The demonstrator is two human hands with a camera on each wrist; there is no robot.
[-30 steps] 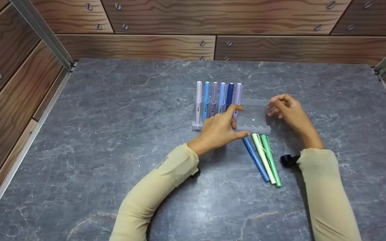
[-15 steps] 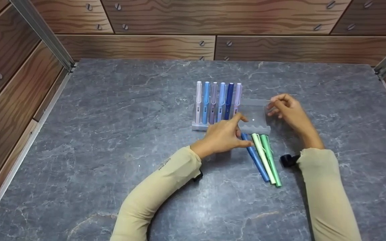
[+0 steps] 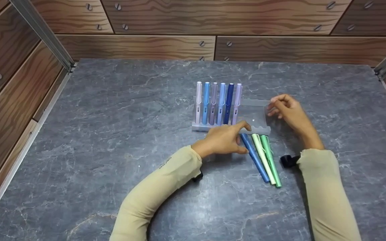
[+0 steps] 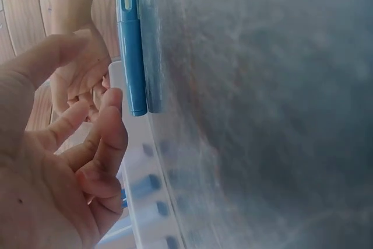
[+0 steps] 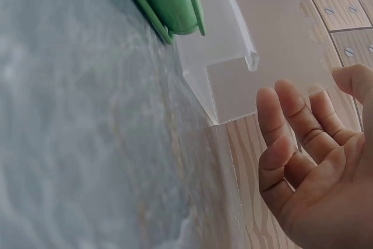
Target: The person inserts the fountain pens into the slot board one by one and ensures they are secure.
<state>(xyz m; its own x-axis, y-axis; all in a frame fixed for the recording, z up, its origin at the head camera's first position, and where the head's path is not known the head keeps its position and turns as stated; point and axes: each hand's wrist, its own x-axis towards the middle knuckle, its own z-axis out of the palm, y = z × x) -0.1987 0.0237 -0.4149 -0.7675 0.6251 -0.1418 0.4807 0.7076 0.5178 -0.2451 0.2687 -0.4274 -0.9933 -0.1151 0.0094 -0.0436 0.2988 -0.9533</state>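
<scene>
A clear pen holder [image 3: 252, 113] stands mid-table, with several capped pens in pale purple, blue and navy [image 3: 229, 103] side by side in its left part. My left hand [image 3: 222, 139] is just in front of the holder, thumb and index finger apart with nothing between them. Beside its fingertips lies a blue pen [image 3: 255, 159], also seen in the left wrist view. A pale green pen [image 3: 264, 159] and a green pen [image 3: 271, 161] lie to the right of it. At the holder's upper right corner, my right hand [image 3: 292, 112] pinches the edge between thumb and finger.
The grey marbled tabletop [image 3: 112, 134] reaches back to a wood-patterned wall [image 3: 166, 47]. More wood-patterned panels [image 3: 12, 110] line the left side. A black wrist mount [image 3: 288, 161] sits by the right sleeve.
My left hand has moved down from over the holder's pens to its front edge, beside the blue pen. The blue pen's upper end shows more now. My right hand stays where it was.
</scene>
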